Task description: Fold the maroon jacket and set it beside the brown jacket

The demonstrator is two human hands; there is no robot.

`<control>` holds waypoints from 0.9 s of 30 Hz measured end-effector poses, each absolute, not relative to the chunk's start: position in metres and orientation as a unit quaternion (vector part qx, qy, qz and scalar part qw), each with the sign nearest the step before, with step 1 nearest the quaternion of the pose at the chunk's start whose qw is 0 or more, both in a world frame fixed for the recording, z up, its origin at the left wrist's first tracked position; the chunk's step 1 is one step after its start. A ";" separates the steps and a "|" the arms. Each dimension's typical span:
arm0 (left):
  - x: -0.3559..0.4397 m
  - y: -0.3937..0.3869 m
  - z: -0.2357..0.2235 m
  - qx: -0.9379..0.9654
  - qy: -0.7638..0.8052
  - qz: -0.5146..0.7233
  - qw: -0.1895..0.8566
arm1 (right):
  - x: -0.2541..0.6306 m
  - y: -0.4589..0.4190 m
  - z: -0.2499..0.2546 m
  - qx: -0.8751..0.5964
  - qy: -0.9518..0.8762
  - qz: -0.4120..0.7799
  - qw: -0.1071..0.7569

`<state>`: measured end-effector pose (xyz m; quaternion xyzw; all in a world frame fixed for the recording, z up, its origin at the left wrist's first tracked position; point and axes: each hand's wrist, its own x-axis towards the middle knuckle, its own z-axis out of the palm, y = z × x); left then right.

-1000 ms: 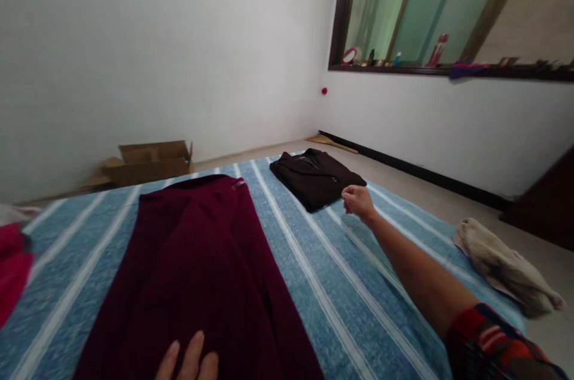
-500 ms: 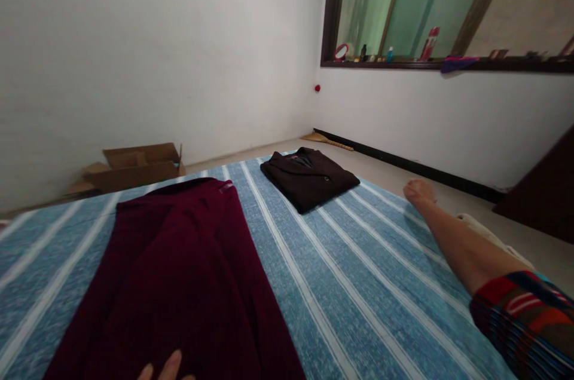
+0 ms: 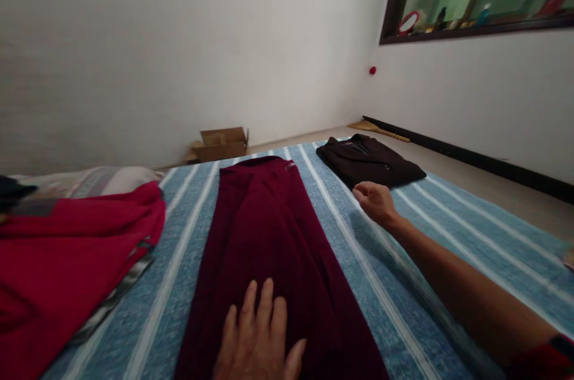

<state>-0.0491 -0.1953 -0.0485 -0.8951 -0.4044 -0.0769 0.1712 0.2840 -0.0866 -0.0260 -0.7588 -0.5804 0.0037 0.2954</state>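
A folded maroon garment (image 3: 278, 236) lies lengthwise on the blue-and-white striped bed cover (image 3: 179, 248), with a small label at its far right corner. My left hand (image 3: 255, 338) rests palm down on its near part, fingers stretched out. To the garment's right, my right hand (image 3: 376, 204) hangs over the cover, casting a shadow below. Its fingers are curled in, and no cloth shows in them. Just beyond that hand sits a neatly folded dark brown garment (image 3: 370, 162) with a button.
Red clothing (image 3: 81, 248) is spread at the left, with checked cloth under its edge. Behind it is a pale pillow-like bundle (image 3: 107, 180). A cardboard box (image 3: 224, 144) stands by the wall, and a broom (image 3: 379, 129) lies on the floor past the bed.
The view has turned left, bringing the red clothing in. My right hand has swung inward from the bed's right edge toward the maroon garment. More of my left hand shows on the cloth.
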 end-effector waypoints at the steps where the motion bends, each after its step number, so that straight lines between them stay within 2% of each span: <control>1: -0.047 -0.198 -0.045 -0.894 -0.416 -0.064 0.156 | 0.261 -0.086 -0.026 -0.721 -0.615 0.020 0.318; 5: -0.040 -0.207 -0.037 -0.890 -0.445 -0.026 0.100 | 0.181 -0.086 -0.023 -0.582 -0.719 0.113 0.363; 9: -0.035 -0.211 -0.030 -0.883 -0.466 -0.007 0.051 | 0.128 -0.085 -0.019 -0.509 -0.777 0.165 0.332; 17: -0.032 -0.214 -0.030 -0.875 -0.484 -0.021 0.013 | 0.088 -0.079 -0.010 -0.544 -0.820 0.074 0.160; 27: -0.029 -0.215 -0.028 -0.872 -0.488 -0.025 -0.003 | 0.079 -0.077 -0.001 -0.493 -0.870 -0.003 0.015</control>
